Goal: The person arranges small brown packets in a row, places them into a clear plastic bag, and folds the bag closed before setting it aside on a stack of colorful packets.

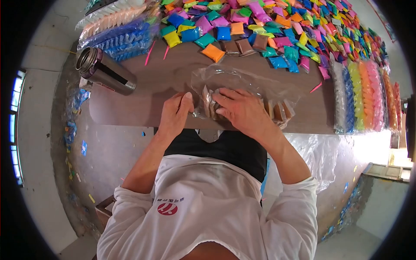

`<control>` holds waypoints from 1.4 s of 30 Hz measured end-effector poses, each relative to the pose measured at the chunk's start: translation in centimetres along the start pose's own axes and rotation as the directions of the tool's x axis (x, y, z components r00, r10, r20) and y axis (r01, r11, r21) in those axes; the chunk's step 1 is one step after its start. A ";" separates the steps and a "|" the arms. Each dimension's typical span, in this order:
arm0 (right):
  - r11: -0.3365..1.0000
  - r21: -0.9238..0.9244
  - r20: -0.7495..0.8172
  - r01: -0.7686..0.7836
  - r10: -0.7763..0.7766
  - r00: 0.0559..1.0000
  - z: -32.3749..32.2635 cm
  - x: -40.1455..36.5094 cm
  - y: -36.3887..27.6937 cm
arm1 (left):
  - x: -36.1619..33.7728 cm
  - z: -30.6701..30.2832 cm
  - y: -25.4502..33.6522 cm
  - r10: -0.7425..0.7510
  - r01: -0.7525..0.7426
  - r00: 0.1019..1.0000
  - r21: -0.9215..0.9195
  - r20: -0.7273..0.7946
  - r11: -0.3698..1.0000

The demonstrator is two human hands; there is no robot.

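Note:
A clear plastic bag (277,89) lies on the table close to my body, with a row of small brown packets (278,111) standing on edge in it. My right hand (246,110) reaches over the middle of the row, its fingers and thumb bent around packets at the left end. The palm hides part of the row. At the bag's left end, my left hand (177,112) is closed, thumb pressed to the forefinger, pinching what looks like the edge of the bag.
A heap of colourful small packets (277,26) covers the table's far side. Filled bags in coloured rows (362,95) stand at the right, more blue-filled bags (121,43) at the far left. A metal flask (106,71) lies tilted on the left. Pink strips (150,53) are on the table (143,108).

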State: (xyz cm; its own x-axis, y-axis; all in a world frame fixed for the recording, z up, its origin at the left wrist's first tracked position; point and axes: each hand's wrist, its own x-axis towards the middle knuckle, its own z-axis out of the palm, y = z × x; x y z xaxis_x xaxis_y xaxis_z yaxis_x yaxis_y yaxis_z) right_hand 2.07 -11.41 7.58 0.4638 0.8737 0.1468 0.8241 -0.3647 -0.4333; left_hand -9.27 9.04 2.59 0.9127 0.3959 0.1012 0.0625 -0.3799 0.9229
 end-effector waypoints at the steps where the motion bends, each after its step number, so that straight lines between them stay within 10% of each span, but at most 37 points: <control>1: 1.000 0.002 0.019 -0.006 0.006 1.000 -0.2 0.3 0.2 | -0.2 -0.1 0.1 -0.006 0.006 1.000 -0.003 -0.001 1.000; 15: 0.979 0.093 0.267 -0.180 0.150 0.952 -1.1 5.4 2.8 | 5.5 2.5 3.3 0.465 -0.443 0.885 0.342 0.018 0.829; 18: 0.944 0.306 -0.133 -0.122 0.169 0.976 -2.4 2.5 5.1 | 6.0 4.1 2.2 0.402 -0.410 0.909 0.403 0.110 0.818; 23: 0.818 0.418 -0.172 -0.395 0.498 0.850 -8.4 -3.7 11.2 | 5.5 4.1 1.0 0.361 -0.361 0.931 0.312 0.062 0.879; 31: 0.906 0.164 -0.090 -0.389 0.407 0.909 -5.6 -7.9 10.6 | 5.8 4.2 1.3 0.295 -0.311 0.951 0.321 0.098 0.895; 37: 0.790 0.328 0.155 -0.519 0.496 0.854 -5.9 -7.4 11.5 | 5.8 4.2 1.3 0.299 -0.309 0.951 0.325 0.083 0.894; 40: 0.908 0.279 -0.134 -0.313 0.359 0.924 -5.2 -7.1 11.0 | 5.7 4.3 1.4 0.276 -0.284 0.959 0.326 0.072 0.902; 42: 0.928 0.149 -0.012 -0.340 0.346 0.938 -5.7 -6.5 10.3 | 5.7 4.4 1.4 0.251 -0.258 0.966 0.314 0.063 0.914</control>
State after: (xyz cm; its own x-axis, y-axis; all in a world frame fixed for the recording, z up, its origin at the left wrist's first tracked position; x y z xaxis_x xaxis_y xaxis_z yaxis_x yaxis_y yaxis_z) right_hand 9.39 -22.64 7.25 0.7243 0.6895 -0.0013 0.5589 -0.5883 -0.5844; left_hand -2.24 7.10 2.84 0.9229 0.2341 0.3057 -0.0516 -0.7115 0.7008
